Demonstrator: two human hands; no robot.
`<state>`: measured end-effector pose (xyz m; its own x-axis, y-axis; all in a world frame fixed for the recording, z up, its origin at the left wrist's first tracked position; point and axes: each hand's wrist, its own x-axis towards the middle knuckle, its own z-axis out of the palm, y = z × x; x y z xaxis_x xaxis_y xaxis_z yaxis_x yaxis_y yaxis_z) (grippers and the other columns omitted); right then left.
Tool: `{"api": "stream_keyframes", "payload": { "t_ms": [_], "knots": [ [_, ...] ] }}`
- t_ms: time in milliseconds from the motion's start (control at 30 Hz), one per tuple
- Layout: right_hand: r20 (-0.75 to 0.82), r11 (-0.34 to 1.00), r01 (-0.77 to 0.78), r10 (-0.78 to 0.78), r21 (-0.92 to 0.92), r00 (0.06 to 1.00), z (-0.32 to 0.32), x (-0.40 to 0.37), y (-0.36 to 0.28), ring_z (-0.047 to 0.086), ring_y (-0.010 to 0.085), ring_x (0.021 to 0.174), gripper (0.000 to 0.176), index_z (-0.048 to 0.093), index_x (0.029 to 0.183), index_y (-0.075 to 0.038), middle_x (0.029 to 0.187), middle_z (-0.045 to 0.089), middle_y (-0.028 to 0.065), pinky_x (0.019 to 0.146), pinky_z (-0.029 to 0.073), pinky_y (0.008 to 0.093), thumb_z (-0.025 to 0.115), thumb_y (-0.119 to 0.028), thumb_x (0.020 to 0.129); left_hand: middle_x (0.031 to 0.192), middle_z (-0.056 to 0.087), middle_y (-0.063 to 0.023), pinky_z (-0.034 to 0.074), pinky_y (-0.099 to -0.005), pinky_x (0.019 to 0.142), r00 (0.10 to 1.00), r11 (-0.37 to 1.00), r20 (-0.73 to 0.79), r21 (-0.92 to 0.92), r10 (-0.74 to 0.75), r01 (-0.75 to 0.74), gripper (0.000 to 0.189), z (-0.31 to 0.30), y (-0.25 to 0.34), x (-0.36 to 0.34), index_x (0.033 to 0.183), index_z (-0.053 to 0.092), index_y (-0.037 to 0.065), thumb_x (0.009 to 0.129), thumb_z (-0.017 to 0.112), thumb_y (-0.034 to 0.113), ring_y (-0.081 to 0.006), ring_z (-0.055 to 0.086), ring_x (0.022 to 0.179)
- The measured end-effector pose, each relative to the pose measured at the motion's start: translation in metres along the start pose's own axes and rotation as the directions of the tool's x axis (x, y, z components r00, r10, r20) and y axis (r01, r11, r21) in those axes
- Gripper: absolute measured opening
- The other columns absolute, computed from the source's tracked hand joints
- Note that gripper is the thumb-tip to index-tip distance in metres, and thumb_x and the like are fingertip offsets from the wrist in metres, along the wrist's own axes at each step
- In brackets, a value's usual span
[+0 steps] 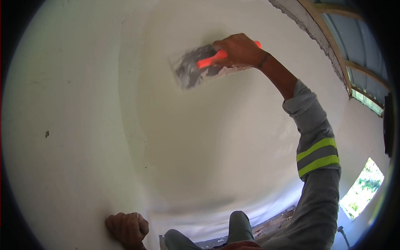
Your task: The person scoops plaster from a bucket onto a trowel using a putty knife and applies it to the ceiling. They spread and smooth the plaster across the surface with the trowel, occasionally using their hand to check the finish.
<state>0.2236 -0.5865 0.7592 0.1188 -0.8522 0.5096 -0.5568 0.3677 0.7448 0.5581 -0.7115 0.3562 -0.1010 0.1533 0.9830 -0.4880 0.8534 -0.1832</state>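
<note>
My right hand point(239, 50) is wrapped round the red handle of a plastering trowel point(193, 68). The trowel's flat blade lies against or very close to the pale wall point(183, 137); smears of white and grey material cover it, and its left end is blurred. At the lower left, my left hand point(128, 229) is closed in a fist beside the wall, perhaps touching it. Nothing shows sticking out of that fist.
Wooden beams point(329, 35) and roof sheets point(354, 37) run along the upper right, above the wall's rough top edge point(306, 21). A window opening point(362, 187) is at the right. My knees point(239, 225) show at the bottom, above a littered floor point(273, 223).
</note>
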Motion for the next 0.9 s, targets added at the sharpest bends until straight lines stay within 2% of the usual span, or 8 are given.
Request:
{"api": "stream_keyframes", "payload": {
  "t_ms": [100,200,300,367,500,567,767,900],
  "knots": [
    [-0.326,0.928,-0.369,0.362,0.041,0.873,0.014,-0.007,0.070,0.066,0.0262,0.080,0.023,0.069,0.104,-0.043,0.095,0.063,0.0000,0.072,0.055,0.0401,0.061,-0.030,0.088,0.060,0.045,-0.0053,0.036,-0.0400,0.061,1.000,1.000,0.014,-0.013,-0.028,0.028,0.015,0.000,0.002,0.000,0.075,0.049,0.005,0.090,0.051,0.009,-0.0232,0.046,0.057],
    [-0.235,0.630,-0.732,0.776,0.259,0.585,-0.005,0.019,0.126,0.067,0.0268,0.077,0.029,0.071,0.112,-0.022,0.091,0.070,0.0096,0.073,0.053,0.0371,0.057,-0.035,0.090,0.060,0.045,-0.0052,0.036,-0.0400,0.061,0.998,0.999,0.048,-0.014,-0.037,0.038,0.015,-0.001,0.001,0.001,0.076,0.049,0.005,0.090,0.051,0.010,-0.0233,0.046,0.057],
    [-0.037,0.517,-0.658,0.800,0.547,0.598,-0.036,0.060,0.070,0.064,0.0205,0.067,0.046,0.066,0.075,0.001,0.074,0.068,0.0124,0.060,0.049,0.0342,0.074,-0.044,0.079,0.060,0.045,-0.0054,0.036,-0.0398,0.061,0.997,0.999,0.059,-0.003,-0.040,0.040,0.015,0.000,0.000,0.001,0.076,0.049,0.005,0.090,0.051,0.010,-0.0233,0.046,0.057],
    [-0.043,0.794,-0.353,0.429,0.495,0.902,-0.021,0.067,0.015,0.068,0.0221,0.074,0.047,0.071,0.079,-0.005,0.075,0.070,0.0092,0.069,0.053,0.0373,0.065,-0.051,0.080,0.059,0.045,-0.0051,0.037,-0.0396,0.061,0.998,0.999,0.047,0.017,-0.039,0.038,0.014,0.004,0.001,-0.001,0.076,0.050,0.005,0.089,0.051,0.009,-0.0230,0.046,0.056],
    [-0.252,0.978,-0.171,0.196,0.116,0.948,0.043,0.029,-0.117,0.070,0.0302,0.085,0.043,0.070,0.095,-0.009,0.084,0.071,0.0118,0.077,0.054,0.0431,0.065,-0.048,0.078,0.060,0.045,-0.0054,0.037,-0.0402,0.061,0.999,0.999,0.029,0.036,-0.032,0.031,0.015,0.002,0.003,0.003,0.075,0.050,0.005,0.089,0.052,0.010,-0.0236,0.046,0.057],
    [0.207,0.965,-0.160,0.116,0.208,0.971,0.031,0.003,-0.139,0.067,0.0355,0.093,0.050,0.066,0.109,-0.011,0.099,0.069,0.0168,0.082,0.053,0.0471,0.064,-0.051,0.079,0.061,0.045,-0.0061,0.037,-0.0409,0.062,0.999,0.999,0.029,0.025,-0.036,0.036,0.016,0.000,0.003,0.000,0.075,0.049,0.005,0.090,0.053,0.010,-0.0243,0.046,0.058],
    [-0.378,0.824,-0.552,0.555,0.129,0.741,0.018,0.003,0.100,0.068,0.0308,0.078,0.038,0.069,0.095,-0.016,0.085,0.069,0.0121,0.065,0.055,0.0425,0.064,-0.052,0.084,0.062,0.043,-0.0069,0.038,-0.0411,0.063,0.997,0.998,0.050,0.012,-0.054,0.054,0.015,0.002,0.003,-0.002,0.076,0.051,0.004,0.090,0.053,0.009,-0.0247,0.047,0.059],
    [-0.013,0.467,-0.709,0.839,0.529,0.544,-0.018,-0.006,0.109,0.069,0.0232,0.070,0.059,0.067,0.112,-0.001,0.080,0.071,0.0172,0.067,0.055,0.0415,0.072,-0.050,0.080,0.062,0.046,-0.0052,0.038,-0.0402,0.063,0.999,0.998,0.033,0.041,-0.042,0.040,0.013,0.005,0.000,-0.006,0.076,0.052,0.005,0.089,0.053,0.009,-0.0239,0.048,0.059]
  ]
}}
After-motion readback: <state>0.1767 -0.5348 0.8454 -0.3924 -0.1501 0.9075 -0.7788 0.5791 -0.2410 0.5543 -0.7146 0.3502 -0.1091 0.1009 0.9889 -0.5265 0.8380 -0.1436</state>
